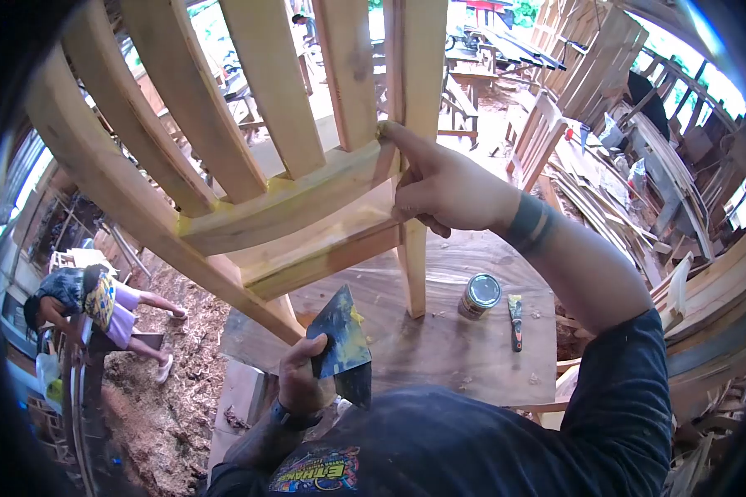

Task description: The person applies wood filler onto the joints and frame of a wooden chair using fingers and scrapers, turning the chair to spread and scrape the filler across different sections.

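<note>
A pale wooden chair (265,217) with upright back slats stands tilted in front of me on a wooden tabletop (472,364). Yellowish filler marks the joints where its slats meet the lower back rail. My right hand (452,182) reaches to the right end of that rail; its index finger is stretched out, the tip touching the joint beside a slat, with the other fingers curled below. Nothing shows in that hand. Low in front of my body, my left hand (301,377) grips a dark, flat plate (342,335) with yellow filler smeared on its edge.
A round lidded can (481,296) and a putty knife (515,323) sit on the tabletop at right. At left, another person (99,306) bends over a bench above ground covered in wood shavings. Stacked planks (597,195) and another chair frame (536,141) are at the right.
</note>
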`<action>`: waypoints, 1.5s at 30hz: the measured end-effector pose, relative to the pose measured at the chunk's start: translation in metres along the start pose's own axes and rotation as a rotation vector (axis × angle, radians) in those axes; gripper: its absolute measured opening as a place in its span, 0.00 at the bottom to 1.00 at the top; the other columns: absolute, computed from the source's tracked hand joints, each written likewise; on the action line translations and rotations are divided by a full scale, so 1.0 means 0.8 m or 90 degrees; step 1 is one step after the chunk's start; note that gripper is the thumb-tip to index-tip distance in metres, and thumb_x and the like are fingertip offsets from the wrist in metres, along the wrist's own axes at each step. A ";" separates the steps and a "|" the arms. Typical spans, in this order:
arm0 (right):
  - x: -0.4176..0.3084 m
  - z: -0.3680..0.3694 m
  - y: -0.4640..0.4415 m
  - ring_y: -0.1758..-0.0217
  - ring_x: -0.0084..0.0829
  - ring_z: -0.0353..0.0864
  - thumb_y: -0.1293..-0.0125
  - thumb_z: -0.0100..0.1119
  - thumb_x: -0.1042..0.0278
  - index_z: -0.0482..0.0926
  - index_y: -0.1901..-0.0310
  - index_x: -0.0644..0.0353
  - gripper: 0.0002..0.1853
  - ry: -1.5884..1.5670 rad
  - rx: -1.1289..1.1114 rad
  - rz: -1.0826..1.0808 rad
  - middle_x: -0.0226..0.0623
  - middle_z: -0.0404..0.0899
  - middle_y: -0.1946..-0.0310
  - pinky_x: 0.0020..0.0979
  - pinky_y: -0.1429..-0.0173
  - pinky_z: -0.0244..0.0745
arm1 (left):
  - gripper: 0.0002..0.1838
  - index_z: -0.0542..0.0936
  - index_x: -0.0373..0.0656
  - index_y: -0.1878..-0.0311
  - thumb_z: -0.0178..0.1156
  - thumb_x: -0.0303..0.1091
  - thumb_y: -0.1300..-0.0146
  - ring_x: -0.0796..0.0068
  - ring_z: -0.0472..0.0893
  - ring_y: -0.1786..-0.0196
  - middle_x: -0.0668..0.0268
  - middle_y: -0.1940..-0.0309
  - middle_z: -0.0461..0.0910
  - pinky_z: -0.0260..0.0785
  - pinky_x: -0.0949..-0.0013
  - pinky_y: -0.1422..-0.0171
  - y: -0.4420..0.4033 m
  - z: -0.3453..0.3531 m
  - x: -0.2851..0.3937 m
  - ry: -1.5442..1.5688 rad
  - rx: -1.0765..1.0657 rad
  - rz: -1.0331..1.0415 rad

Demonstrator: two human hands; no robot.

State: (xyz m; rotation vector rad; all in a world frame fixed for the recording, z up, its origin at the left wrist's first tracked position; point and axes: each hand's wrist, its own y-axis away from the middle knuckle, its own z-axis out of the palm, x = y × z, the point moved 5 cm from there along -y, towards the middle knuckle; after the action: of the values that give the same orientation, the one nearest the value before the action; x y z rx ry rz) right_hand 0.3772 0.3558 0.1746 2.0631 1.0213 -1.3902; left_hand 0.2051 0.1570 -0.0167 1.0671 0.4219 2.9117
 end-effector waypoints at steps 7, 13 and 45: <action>-0.001 0.024 0.002 0.82 0.20 0.73 0.41 0.62 0.77 0.37 0.14 0.54 0.57 0.107 0.133 0.038 0.35 0.79 0.75 0.25 0.80 0.67 | 0.22 0.77 0.31 0.38 0.55 0.37 0.28 0.55 0.88 0.58 0.50 0.59 0.87 0.82 0.54 0.49 -0.021 -0.033 0.013 0.043 -0.048 -0.093; -0.016 0.048 -0.003 0.84 0.22 0.74 0.42 0.61 0.81 0.36 0.16 0.63 0.57 0.006 0.196 0.108 0.37 0.79 0.74 0.27 0.81 0.66 | 0.21 0.76 0.29 0.35 0.56 0.31 0.27 0.57 0.87 0.46 0.52 0.46 0.86 0.79 0.54 0.35 -0.048 -0.073 0.037 0.066 -0.151 -0.210; -0.088 0.029 -0.033 0.69 0.52 0.85 0.48 0.58 0.72 0.85 0.38 0.41 0.32 0.902 0.152 -0.100 0.47 0.83 0.74 0.49 0.59 0.82 | 0.16 0.82 0.30 0.43 0.56 0.31 0.25 0.62 0.88 0.49 0.56 0.51 0.89 0.79 0.58 0.36 -0.094 -0.108 0.046 -0.007 -0.248 -0.407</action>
State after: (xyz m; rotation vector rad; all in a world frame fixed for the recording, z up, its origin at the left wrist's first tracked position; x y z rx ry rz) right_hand 0.3280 0.3328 0.2316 3.1766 1.5128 0.1820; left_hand 0.1159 0.2115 -0.0760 0.7197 0.1410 2.2864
